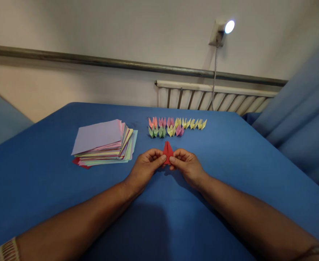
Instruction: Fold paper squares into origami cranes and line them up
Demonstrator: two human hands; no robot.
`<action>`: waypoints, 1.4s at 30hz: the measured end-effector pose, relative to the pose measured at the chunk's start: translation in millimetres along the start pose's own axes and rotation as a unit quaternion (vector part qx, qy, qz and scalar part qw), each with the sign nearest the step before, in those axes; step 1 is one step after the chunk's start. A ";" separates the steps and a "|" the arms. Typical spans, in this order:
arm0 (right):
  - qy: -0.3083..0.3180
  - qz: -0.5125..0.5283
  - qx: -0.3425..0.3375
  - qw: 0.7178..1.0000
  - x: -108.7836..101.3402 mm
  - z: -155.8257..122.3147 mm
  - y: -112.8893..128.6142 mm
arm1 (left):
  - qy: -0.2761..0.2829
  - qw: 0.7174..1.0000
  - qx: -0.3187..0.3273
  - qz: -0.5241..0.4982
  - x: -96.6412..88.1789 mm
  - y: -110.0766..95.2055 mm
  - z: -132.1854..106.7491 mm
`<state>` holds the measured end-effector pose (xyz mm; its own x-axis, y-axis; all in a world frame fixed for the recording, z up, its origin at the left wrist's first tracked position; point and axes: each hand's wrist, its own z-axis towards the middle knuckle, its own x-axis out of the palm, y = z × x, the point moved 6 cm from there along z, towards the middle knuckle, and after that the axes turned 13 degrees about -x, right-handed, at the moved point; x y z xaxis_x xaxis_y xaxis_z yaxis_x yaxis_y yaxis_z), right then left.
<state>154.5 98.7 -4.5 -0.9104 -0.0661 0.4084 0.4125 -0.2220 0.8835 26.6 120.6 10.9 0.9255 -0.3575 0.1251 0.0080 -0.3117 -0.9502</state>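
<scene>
A small red folded paper piece (167, 150) stands pointed upward at the table's middle. My left hand (145, 167) pinches its left side, fingers closed. My right hand (186, 165) pinches its right side, fingers closed too. Both hands rest on the blue table (230, 174). Just beyond them lie two rows of several small folded paper pieces (175, 127) in orange, pink, yellow, green and purple.
A fanned stack of coloured paper sheets (103, 143), lilac on top, lies to the left of my hands. Behind the table are a wall rail, a slatted white rack (214, 98) and a lit lamp (224, 29). Blue fabric hangs at the right.
</scene>
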 end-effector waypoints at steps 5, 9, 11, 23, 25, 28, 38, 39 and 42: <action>-0.004 -0.022 -0.013 1.000 0.7 0.4 2.5 | 0.022 1.000 0.000 -0.004 0.0 1.5 1.3; -0.020 -0.040 -0.024 0.999 -1.5 1.8 5.1 | 0.013 0.999 0.006 0.028 1.4 1.3 1.2; -0.017 -0.051 -0.024 0.998 -0.9 1.8 5.9 | 0.000 0.999 0.005 0.033 1.7 0.8 0.4; -0.014 -0.090 -0.040 0.995 -0.4 2.6 9.2 | 0.000 1.000 -0.006 0.015 2.7 -2.4 -1.3; -0.006 -0.096 -0.048 0.994 0.7 2.7 9.8 | -0.005 1.000 0.003 0.000 3.0 -3.3 -1.6; 0.010 -0.105 -0.053 0.993 2.8 2.0 8.4 | -0.018 1.000 0.004 -0.010 1.3 -2.1 -1.2; 0.063 -0.091 0.014 0.994 3.8 0.5 -4.3 | -0.020 1.000 -0.003 0.004 -5.7 -0.1 2.5; 0.065 -0.090 0.018 0.994 3.8 0.2 -3.4 | -0.010 1.000 -0.005 0.004 -4.4 0.3 2.9; 0.055 -0.084 0.021 0.995 2.7 -0.2 0.6 | 0.021 1.000 -0.010 0.001 0.8 0.8 3.2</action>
<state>152.3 98.2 -2.9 -0.9634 -0.1384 0.2295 0.2540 -0.1981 0.9467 28.6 122.9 9.3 0.9085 -0.3950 0.1365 -0.0011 -0.3289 -0.9444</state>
